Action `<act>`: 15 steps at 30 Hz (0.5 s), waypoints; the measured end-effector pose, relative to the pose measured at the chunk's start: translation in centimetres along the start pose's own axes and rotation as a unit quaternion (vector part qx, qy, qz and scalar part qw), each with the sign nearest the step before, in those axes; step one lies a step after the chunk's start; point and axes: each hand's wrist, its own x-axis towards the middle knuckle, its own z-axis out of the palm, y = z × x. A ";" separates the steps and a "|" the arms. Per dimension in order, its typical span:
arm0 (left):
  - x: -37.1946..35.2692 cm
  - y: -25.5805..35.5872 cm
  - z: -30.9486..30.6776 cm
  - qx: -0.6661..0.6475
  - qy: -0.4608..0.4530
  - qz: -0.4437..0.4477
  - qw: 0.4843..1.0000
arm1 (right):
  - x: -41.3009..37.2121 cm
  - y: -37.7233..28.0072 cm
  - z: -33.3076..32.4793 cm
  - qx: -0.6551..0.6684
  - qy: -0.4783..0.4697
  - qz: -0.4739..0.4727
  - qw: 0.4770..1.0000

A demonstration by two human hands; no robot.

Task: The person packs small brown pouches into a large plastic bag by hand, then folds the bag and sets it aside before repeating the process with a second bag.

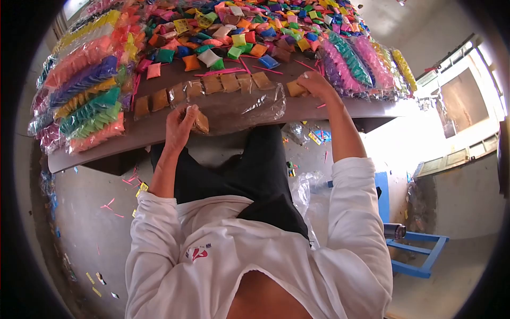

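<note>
My left hand (179, 126) is at the table's front edge, thumb and fingers closed on a small brown packet (201, 123). Further right, my right hand (315, 85) has its fingers curled at another brown packet (295, 89) and pinches it. Between both hands lies a long clear plastic bag (260, 109), flat on the table. Along the bag's far side runs a row of several brown packets (229, 83), partly under shiny film.
A heap of small multicoloured packets (234, 37) covers the back of the table (85, 151). Filled clear bags of packets (87, 90) are stacked at left, with more bags (366, 61) at right. Pink strips (223, 71) lie nearby. A blue stool (425, 255) stands at right.
</note>
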 end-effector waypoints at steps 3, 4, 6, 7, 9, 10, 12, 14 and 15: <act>0.0 -0.3 0.1 0.005 0.017 0.012 1.000 | 0.7 0.0 1.0 -0.035 0.011 -0.033 0.999; 0.1 -0.4 -0.1 0.009 0.009 0.012 1.000 | 0.9 0.1 1.5 -0.046 0.028 -0.049 0.997; 0.1 -0.3 -0.3 0.016 -0.007 0.012 1.000 | 0.8 0.3 2.4 -0.071 0.082 -0.090 0.990; 0.0 -0.2 -0.3 0.014 -0.006 0.007 1.000 | 0.6 0.4 2.9 -0.085 0.119 -0.117 0.982; -0.1 0.1 -0.2 0.008 -0.004 0.000 1.000 | -0.1 0.7 3.3 -0.118 0.170 -0.172 0.963; -0.1 0.1 -0.2 0.005 -0.003 -0.005 1.000 | -0.5 0.7 3.3 -0.138 0.185 -0.199 0.952; -0.1 0.1 -0.1 -0.001 0.001 -0.011 1.000 | -0.9 1.1 3.2 -0.172 0.201 -0.228 0.937; 0.1 -0.6 -0.2 -0.011 -0.001 -0.005 1.000 | -1.0 2.0 3.2 -0.200 0.204 -0.229 0.930; 0.2 -1.0 -0.3 -0.015 -0.002 -0.002 1.000 | -1.4 2.0 2.9 -0.178 0.218 -0.203 0.938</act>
